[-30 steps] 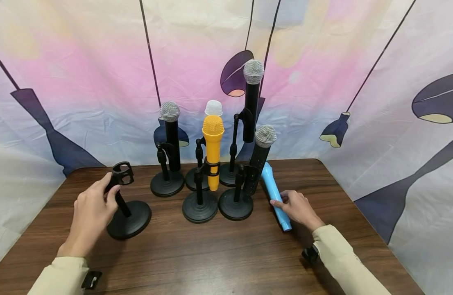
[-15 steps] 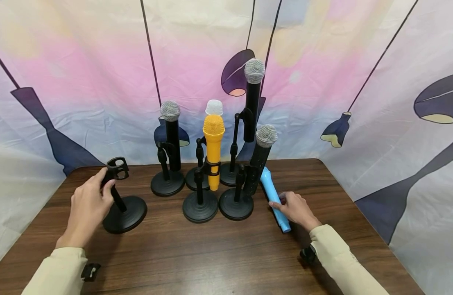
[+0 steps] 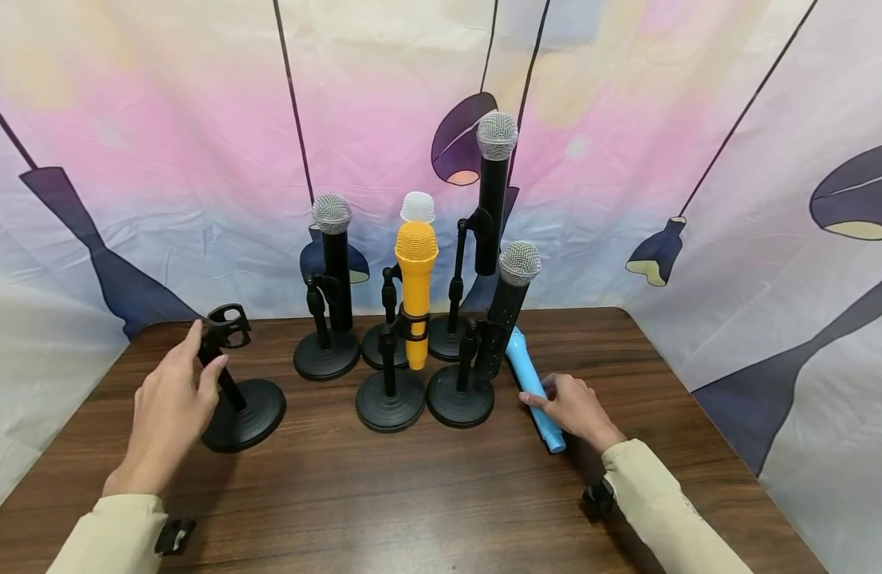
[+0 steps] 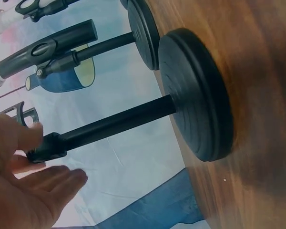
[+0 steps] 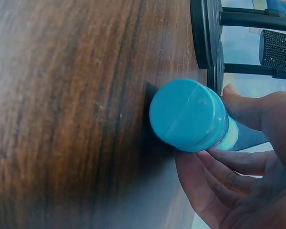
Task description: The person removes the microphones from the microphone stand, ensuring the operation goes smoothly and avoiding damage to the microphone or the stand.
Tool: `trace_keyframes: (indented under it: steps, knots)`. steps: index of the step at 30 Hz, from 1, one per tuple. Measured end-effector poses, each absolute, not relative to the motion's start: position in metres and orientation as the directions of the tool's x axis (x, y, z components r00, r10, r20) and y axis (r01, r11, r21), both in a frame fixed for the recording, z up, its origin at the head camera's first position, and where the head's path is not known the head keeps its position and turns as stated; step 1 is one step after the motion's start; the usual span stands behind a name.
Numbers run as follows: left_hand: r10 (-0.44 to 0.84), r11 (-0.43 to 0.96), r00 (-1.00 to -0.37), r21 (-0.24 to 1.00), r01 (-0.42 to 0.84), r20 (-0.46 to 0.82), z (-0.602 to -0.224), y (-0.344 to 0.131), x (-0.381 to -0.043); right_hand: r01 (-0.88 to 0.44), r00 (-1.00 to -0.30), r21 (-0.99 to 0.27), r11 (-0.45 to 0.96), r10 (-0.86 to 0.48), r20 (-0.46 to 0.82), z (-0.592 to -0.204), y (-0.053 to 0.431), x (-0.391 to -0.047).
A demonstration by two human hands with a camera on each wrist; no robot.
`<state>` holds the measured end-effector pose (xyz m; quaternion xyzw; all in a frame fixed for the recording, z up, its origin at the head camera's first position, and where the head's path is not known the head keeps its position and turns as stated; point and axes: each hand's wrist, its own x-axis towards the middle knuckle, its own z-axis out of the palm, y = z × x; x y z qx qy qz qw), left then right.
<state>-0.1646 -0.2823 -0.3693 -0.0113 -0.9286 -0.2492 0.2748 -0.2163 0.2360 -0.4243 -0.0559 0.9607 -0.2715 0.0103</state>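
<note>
In the head view my left hand (image 3: 170,406) is at the upper part of a black desk microphone stand (image 3: 246,414) with an unfilled clip (image 3: 228,325). The left wrist view shows its thumb and fingers spread loosely about the stand's joint (image 4: 48,148); contact is hard to tell. My right hand (image 3: 576,408) holds a light blue microphone (image 3: 529,375) between thumb and fingers. That microphone lies slanted on the table, and the right wrist view shows its rounded end (image 5: 183,114) close up.
Several stands hold microphones mid-table: a black one (image 3: 336,271) at left, a yellow one (image 3: 415,291) before a white one (image 3: 417,207), a tall black one (image 3: 491,199), and a dark sparkly one (image 3: 504,315) beside the blue microphone. A printed cloth (image 3: 218,159) hangs behind the wooden table (image 3: 383,502).
The left stand shifted slightly left and back with my left hand, then stayed put while the fingers loosened and drew slightly left. The blue microphone moved a little toward me in my right hand.
</note>
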Motion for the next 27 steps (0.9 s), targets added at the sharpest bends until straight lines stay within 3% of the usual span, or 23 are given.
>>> trace_keyframes:
  steps: [5,10,14,16,19,27]
  knots:
    - [-0.184,0.847,-0.820,0.511,0.148,0.541,-0.368,-0.276,-0.152,-0.113,-0.993,-0.525,0.844,-0.108,0.040,-0.419,0.236,-0.215]
    - [-0.193,0.836,-0.675,0.480,0.268,0.712,-0.357,-0.259,-0.142,-0.124,-0.992,-0.539,0.833,-0.097,0.078,-0.411,0.237,-0.213]
    - [-0.105,0.830,-0.540,0.372,0.415,0.835,-0.347,-0.242,-0.135,-0.126,-0.991,-0.542,0.831,-0.080,0.107,-0.403,0.237,-0.210]
    - [-0.056,0.818,-0.504,0.329,0.473,0.862,-0.343,-0.232,-0.134,-0.126,-0.991,-0.549,0.826,-0.077,0.112,-0.398,0.237,-0.209]
    - [0.008,0.796,-0.526,0.313,0.517,0.850,-0.341,-0.217,-0.134,-0.132,-0.990,-0.563,0.816,-0.082,0.113,-0.392,0.236,-0.205]
    - [0.073,0.776,-0.730,0.421,0.470,0.679,-0.357,-0.190,-0.146,-0.185,-0.982,-0.596,0.782,-0.128,0.137,-0.378,0.227,-0.192]
